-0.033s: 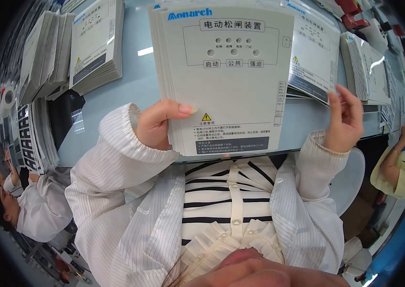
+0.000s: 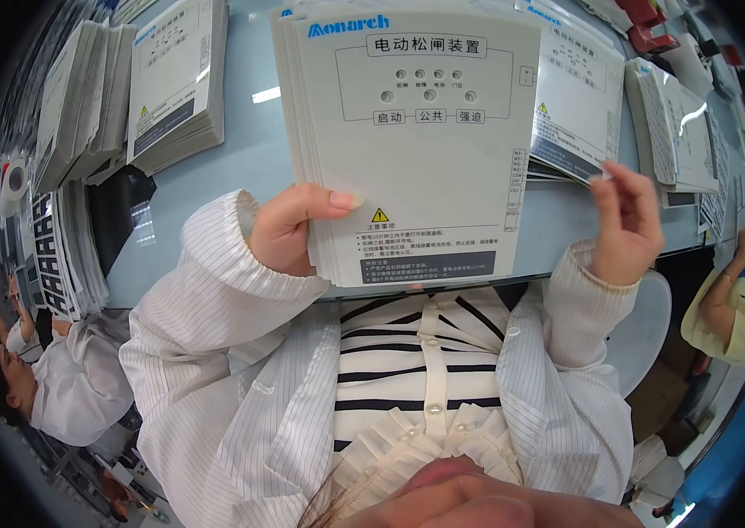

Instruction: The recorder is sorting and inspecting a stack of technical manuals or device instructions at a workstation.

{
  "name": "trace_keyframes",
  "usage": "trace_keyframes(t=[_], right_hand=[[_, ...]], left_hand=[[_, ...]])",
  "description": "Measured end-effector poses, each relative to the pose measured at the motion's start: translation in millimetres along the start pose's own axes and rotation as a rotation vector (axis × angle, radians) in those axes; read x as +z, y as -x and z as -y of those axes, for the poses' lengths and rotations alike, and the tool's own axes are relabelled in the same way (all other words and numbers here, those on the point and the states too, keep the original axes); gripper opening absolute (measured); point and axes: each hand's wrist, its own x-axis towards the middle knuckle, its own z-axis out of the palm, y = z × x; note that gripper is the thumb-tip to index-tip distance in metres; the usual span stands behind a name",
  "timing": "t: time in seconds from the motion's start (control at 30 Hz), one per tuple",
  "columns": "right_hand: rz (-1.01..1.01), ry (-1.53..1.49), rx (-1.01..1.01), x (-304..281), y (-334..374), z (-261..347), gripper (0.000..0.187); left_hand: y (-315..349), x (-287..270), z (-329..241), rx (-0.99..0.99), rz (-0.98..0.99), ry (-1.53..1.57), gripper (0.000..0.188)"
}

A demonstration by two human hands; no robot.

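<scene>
My left hand is closed on the left edge of a fanned stack of light grey printed panels, its thumb flat on the front face. The stack is held up before me; the top panel has small round holes, a yellow warning triangle and a dark block at the bottom. To the right, my right hand pinches the lower right corner of a similar panel, with thumb and index finger close together there. That panel lies partly behind the held stack.
More panel stacks stand at the far left of the pale blue table, and another stack lies at the right. A red tool-like object is at the far right. One person sits left, another right.
My right hand has moved slightly left and its fingers have drawn together at the panel's corner. That panel has shifted a little left. My left hand and the held stack stay nearly still.
</scene>
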Motion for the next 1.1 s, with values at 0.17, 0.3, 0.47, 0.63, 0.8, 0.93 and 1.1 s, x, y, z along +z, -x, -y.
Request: trace_keyframes(t=[0.17,0.3,0.47,0.63,0.8,0.93,1.1], right_hand=[[0.684,-0.293,0.041,3.5,17.5,27.5,0.021],[0.783,-0.5,0.212,6.9,23.5,23.5,0.014],[0.788,-0.584,0.329,7.0,23.1,25.6,0.008],[0.78,-0.573,0.371,6.1,23.8,26.0,0.008],[0.617,-0.53,0.321,3.4,19.2,20.5,0.009],[0.357,-0.434,0.223,-8.3,2.8,-2.4,0.01],[0.07,-0.463,0.289,-16.5,-14.6,-32.9,0.014]], left_hand=[[-0.2,-1.2,-0.9,-0.003,0.027,-0.001,0.06],[-2.2,1.2,-2.9,0.013,0.078,-0.01,0.06],[-1.1,-2.9,-2.2,-0.009,0.054,-0.023,0.06],[-1.4,-7.4,1.2,-0.017,0.049,0.009,0.059],[-1.2,-18.2,4.3,0.007,0.077,0.029,0.057],[-1.3,-7.7,0.5,0.0,0.124,0.041,0.056],[0.2,3.0,-3.7,0.036,0.197,0.111,0.055]])
